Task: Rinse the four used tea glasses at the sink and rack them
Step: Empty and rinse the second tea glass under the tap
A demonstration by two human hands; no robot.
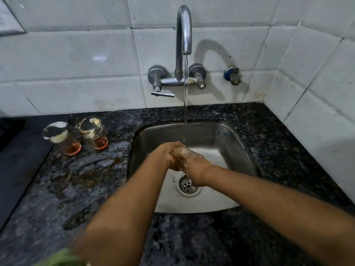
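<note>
Tea glass (185, 157) btwn both hands – left hand (170, 156), right hand (198, 169) gripping it.

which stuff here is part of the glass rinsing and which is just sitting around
In use: glass held in both hands, left hand and right hand; running tap; sink; two used glasses waiting on the counter.

Just there: blue wall valve; green item at the bottom edge.

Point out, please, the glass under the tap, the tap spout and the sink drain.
glass (187, 155), head view, its clear wall between both hands.
tap spout (184, 25), head view, its curved neck.
sink drain (187, 185), head view, its strainer.
</note>
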